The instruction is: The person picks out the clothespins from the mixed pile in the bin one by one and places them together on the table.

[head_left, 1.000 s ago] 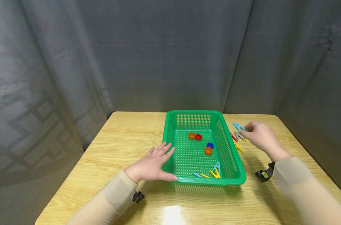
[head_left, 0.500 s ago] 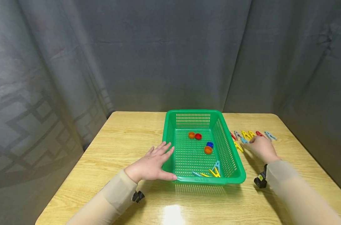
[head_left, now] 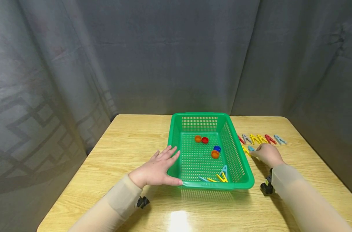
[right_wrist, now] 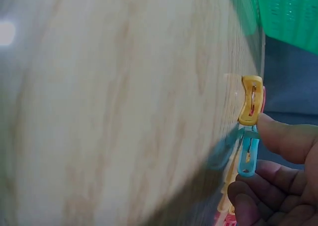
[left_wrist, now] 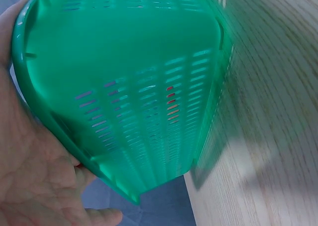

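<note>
My right hand pinches a light blue clothespin low over the table, right of the green basket. In the right wrist view the blue clothespin sits between thumb and fingers, just beside a yellow clothespin. My left hand is spread at the basket's near left corner, its thumb along the front rim and fingers over the left side. Inside the basket lie several clothespins, including a yellow one, and several round caps, including an orange cap and a red cap.
Behind the right hand, clothespins lie in a row, from a grey clothespin to a red clothespin and a light blue one at the right end. Grey curtains hang around the wooden table.
My right hand has come down toward the table and nearer to me with the light blue clothespin, uncovering the row behind. The left hand stays at the basket's corner.
</note>
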The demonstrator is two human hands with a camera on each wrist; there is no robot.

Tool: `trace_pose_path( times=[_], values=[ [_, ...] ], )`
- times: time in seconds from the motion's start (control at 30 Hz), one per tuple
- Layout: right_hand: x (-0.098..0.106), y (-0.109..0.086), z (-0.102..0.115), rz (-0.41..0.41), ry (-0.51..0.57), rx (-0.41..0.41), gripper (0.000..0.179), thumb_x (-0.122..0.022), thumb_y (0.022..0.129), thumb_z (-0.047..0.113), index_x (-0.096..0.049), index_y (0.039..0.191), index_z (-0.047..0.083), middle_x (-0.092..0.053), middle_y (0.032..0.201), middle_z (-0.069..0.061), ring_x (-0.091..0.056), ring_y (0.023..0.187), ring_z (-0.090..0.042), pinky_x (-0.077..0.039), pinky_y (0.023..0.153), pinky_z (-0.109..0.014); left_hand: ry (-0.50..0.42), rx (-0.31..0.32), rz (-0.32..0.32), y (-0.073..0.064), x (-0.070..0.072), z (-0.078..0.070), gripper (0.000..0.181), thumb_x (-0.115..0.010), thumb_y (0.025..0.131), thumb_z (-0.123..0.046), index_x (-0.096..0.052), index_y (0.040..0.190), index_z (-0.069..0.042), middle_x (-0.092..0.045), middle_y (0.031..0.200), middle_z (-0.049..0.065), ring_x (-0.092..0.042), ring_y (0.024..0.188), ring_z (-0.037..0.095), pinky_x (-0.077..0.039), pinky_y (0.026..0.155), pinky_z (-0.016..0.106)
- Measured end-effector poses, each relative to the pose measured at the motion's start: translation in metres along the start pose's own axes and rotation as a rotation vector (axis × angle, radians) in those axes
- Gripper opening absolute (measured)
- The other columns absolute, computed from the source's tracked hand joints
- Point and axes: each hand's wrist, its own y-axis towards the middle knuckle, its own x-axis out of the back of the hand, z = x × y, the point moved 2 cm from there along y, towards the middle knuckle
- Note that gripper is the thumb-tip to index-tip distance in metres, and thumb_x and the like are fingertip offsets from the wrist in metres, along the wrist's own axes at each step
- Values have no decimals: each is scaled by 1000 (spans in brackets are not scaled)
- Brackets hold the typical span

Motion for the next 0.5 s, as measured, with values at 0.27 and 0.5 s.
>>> trace_pose_path(
  times=[0.27,0.5],
  values=[
    [8,-4,6,-5,-30,1,38,-64,90,32,-49,64,8,-41,57,-1,-37,52,-16,-33,50,-32,5,4,0,0,1,-1,109,-51,77,-80,-14,155,-14,-1,161,0,5,147,21,-6,114,56],
    [25,-5,17,-33,-49,49,36,-62,92,30,-53,72,2,-43,63,-4,-36,56,-17,-31,51,-32,1,3,-1,-1,1,-1,108,-52,77,-78,-14,155,-15,-2,161,1,4,147,22,-7,114,56]
  ],
)
